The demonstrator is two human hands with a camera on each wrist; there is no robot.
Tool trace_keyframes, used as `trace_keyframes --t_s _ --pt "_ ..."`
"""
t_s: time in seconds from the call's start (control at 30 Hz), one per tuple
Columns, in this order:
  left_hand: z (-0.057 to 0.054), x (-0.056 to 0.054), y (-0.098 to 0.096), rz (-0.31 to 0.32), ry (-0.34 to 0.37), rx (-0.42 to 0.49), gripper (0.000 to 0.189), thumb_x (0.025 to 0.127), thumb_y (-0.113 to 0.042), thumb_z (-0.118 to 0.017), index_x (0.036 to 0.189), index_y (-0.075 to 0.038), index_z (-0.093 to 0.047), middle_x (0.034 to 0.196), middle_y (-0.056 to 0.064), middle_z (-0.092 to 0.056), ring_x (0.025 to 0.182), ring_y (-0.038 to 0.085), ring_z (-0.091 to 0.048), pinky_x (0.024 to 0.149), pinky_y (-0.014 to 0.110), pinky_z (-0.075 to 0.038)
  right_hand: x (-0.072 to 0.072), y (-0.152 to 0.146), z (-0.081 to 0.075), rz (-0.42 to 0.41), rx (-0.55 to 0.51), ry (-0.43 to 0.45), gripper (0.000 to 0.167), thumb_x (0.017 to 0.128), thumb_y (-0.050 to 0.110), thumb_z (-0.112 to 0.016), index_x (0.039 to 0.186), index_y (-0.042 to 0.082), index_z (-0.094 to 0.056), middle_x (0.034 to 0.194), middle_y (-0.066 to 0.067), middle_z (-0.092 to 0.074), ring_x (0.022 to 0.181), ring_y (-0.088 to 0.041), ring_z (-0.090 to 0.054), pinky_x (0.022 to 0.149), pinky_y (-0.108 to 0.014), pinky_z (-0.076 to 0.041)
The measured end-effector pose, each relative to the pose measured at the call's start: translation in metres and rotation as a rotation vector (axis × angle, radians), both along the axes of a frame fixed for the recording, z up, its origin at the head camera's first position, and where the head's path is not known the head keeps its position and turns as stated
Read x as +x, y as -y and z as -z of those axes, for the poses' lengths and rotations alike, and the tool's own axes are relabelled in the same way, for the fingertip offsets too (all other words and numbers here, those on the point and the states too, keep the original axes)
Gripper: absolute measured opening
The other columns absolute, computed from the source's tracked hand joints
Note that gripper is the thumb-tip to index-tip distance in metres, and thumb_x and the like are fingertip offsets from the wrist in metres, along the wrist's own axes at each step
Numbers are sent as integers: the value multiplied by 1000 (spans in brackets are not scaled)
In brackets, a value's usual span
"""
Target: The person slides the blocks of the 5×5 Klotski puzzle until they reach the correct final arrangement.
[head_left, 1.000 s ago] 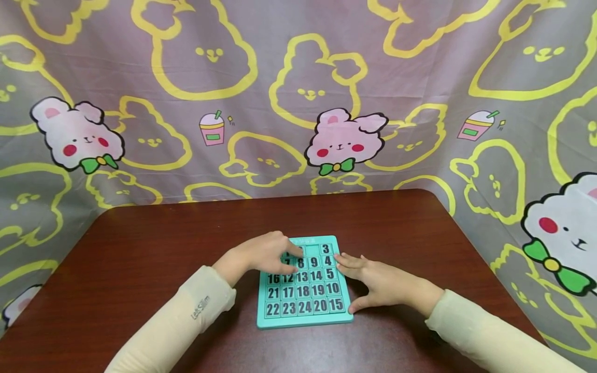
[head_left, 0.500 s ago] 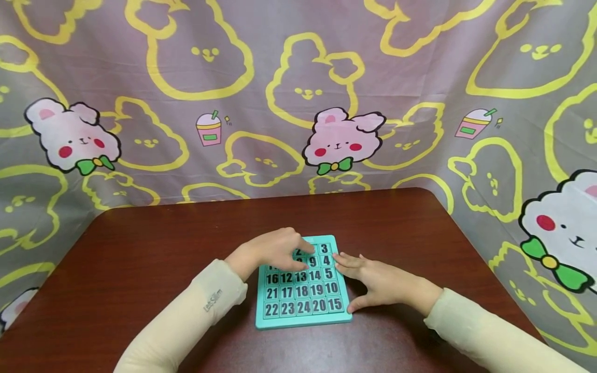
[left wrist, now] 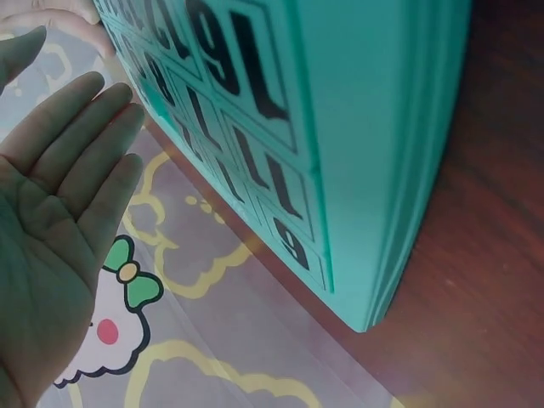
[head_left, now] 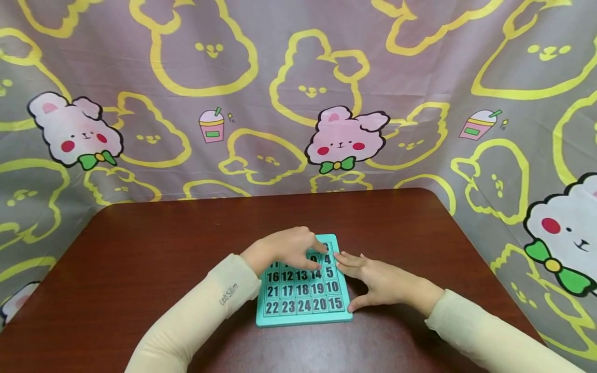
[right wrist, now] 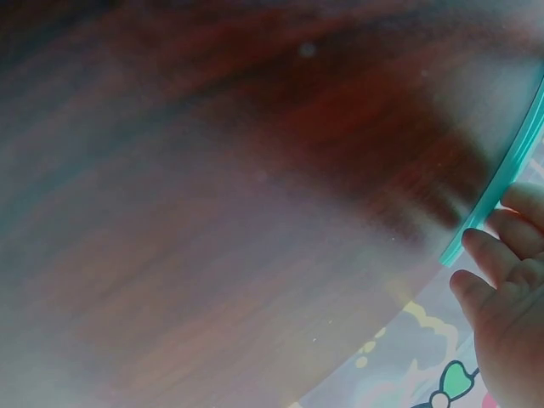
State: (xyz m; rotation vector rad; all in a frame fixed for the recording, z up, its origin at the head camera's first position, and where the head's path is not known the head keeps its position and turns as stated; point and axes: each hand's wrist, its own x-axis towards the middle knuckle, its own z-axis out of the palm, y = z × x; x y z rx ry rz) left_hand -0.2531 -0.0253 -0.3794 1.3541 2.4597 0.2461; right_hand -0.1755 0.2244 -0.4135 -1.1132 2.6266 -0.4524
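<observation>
Number board (head_left: 303, 320): rectangular, teal, apparently smooth plastic, with rounded corners and a raised rim; the side wall is seen as stacked ridges in the left wrist view. It is laid flat on the table, between the left and right edges and well apart from the far edge.

Numbered tiles (head_left: 303, 306): square, teal, thinly outlined, printed with bold dark numerals and set in close rows. The row nearest the person is read as 22, 23, 24, 20, 15.

Left hand (head_left: 286, 248): held over the far part of the board, with fingers extended and thumb parted from them; nothing is gripped. The index fingertip is placed at the tile 3 by the far right corner; the upper tiles being partly covered, whether it is pressed down cannot be told.

Right hand (head_left: 380, 282): fingers lengthened, their tips rested against the board's right side; the thumb is spread apart, near the near right corner. Nothing is clasped.

Sleeves: cream, soft fabric, loosely cuffed; dark lettering is printed on the left sleeve (head_left: 196, 316).

Table (head_left: 186, 228): red-brown, wood-grained, faintly glossy, round-cornered.

Cloth (head_left: 261, 111): grey-mauve, lightly creased, hung behind the table, patterned with yellow outlines, rabbit heads and cups.
</observation>
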Motion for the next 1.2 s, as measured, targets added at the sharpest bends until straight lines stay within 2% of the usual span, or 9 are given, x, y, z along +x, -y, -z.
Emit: trace_keyframes --t_s 0.17,0.37,0.5,0.63,0.67,0.73,0.9,1.07,1.2 --pt "1 0 -1 7 2 -26 46 93 -38 -66 134 -16 -65 130 -2 -67 89 4 -69 88 24 -55 0 -1 1 -14 -13 -19 99 79 67 -65 150 1 -41 163 -14 -28 149 -34 -30 113 -62 -31" --pt "2 -1 4 9 -5 -10 45 93 -37 -67 132 -16 -66 129 -2 -68 93 5 -70 88 23 -55 0 0 0 3 10 -7 100 78 67 -67 151 4 -40 164 -10 -26 151 -30 -27 115 -59 -29" --pt "2 1 10 2 1 6 44 93 -37 -67 131 -15 -67 129 -1 -68 86 3 -69 85 21 -55 0 0 0 1 9 -9 100 79 68 -66 150 3 -40 164 -12 -27 150 -32 -28 115 -60 -30" --pt "2 3 16 -22 10 10 43 93 -36 -68 130 -15 -67 127 0 -69 55 2 -54 69 19 -50 1 0 0 3 8 -11 99 79 68 -66 150 3 -41 163 -12 -27 150 -32 -29 114 -60 -30" --pt "2 4 17 -29 9 9 43 93 -37 -68 130 -15 -68 126 0 -70 53 2 -51 67 19 -49 1 0 0 3 8 -11 99 79 68 -66 150 3 -41 163 -13 -27 150 -32 -29 114 -60 -30" --pt "2 4 19 -47 9 8 42 92 -37 -68 129 -16 -68 125 0 -70 51 3 -44 64 20 -45 1 -1 0 2 5 -14 99 79 68 -65 150 2 -41 163 -13 -28 150 -33 -29 114 -61 -30" --pt "2 4 23 -70 8 6 42 92 -39 -68 128 -17 -69 125 -2 -70 62 4 -51 68 22 -46 2 -1 0 7 -3 -9 99 79 67 -66 150 2 -41 163 -13 -28 149 -34 -29 114 -61 -30" --pt "0 6 25 -73 14 7 41 92 -37 -69 128 -16 -70 125 -1 -71 54 6 -44 63 22 -44 2 -1 -1 10 -5 -4 99 79 66 -67 150 2 -40 163 -13 -27 150 -33 -28 114 -61 -29" --pt "-2 9 23 -48 14 28 42 92 -36 -69 128 -14 -69 126 0 -70 56 4 -50 65 20 -47 3 0 -1 3 -3 -1 99 79 66 -66 150 1 -40 163 -14 -27 150 -34 -29 114 -61 -30"
